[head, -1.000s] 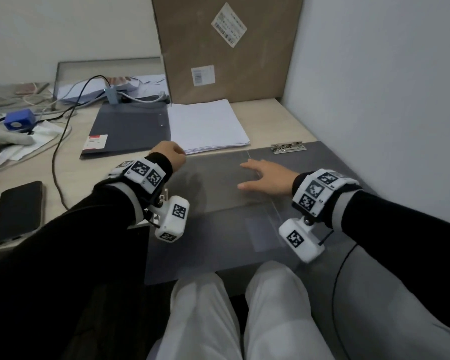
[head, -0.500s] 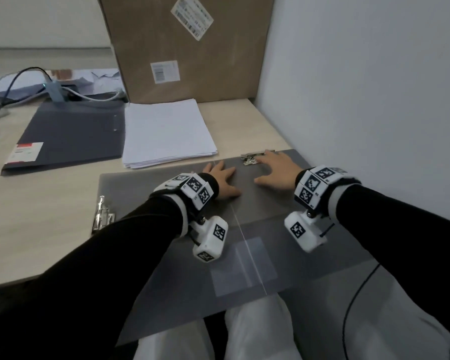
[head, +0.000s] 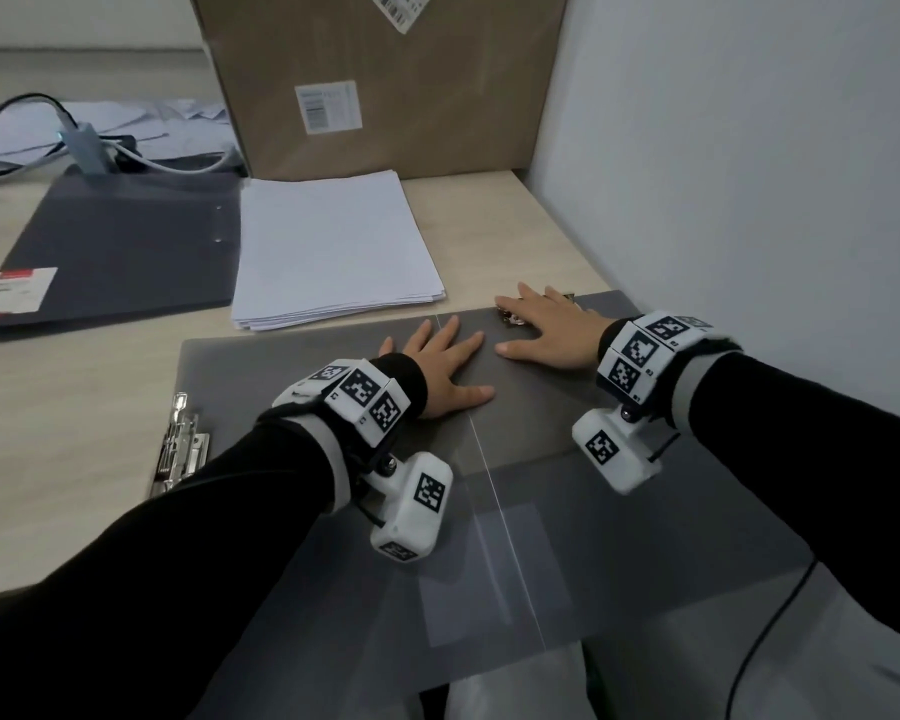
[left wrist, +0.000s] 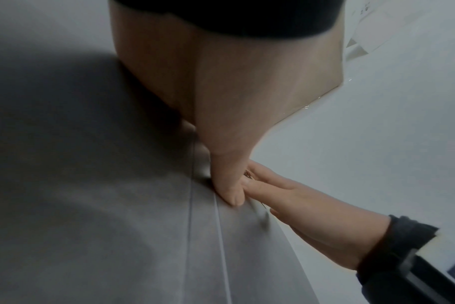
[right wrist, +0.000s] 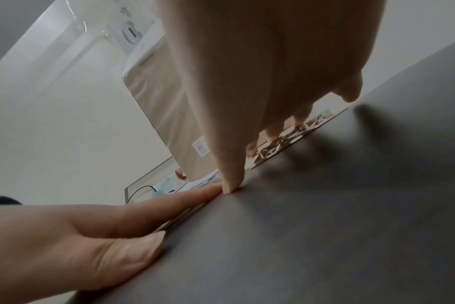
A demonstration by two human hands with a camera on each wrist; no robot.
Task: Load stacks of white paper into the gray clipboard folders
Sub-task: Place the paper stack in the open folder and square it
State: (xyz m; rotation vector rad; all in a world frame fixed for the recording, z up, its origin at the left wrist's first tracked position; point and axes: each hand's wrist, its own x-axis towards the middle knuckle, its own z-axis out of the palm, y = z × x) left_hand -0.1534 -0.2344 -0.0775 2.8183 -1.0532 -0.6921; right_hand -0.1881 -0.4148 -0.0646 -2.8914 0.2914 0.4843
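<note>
An opened gray clipboard folder [head: 292, 376] lies flat at the desk's near edge, part of it hanging over my lap. My left hand [head: 440, 363] presses flat on it beside the centre fold, fingers straight. My right hand [head: 546, 332] lies flat on the right panel, its fingertips [right wrist: 269, 134] at the metal clip [head: 510, 317] on the far edge. A second metal clip [head: 180, 446] sits at the folder's left edge. Behind the folder lies a stack of white paper [head: 328, 249]. In both wrist views the two hands rest side by side on the gray surface [left wrist: 91, 205].
A darker closed folder [head: 120, 252] with a red-and-white label lies left of the paper. A large cardboard box [head: 380, 80] stands at the back against the white wall [head: 749, 174] on the right. Cables and loose papers [head: 94, 127] sit at the back left.
The folder has been spread open flat. My left hand went from a fist at the folder's left edge to flat by the centre fold; my right hand moved up to the far clip.
</note>
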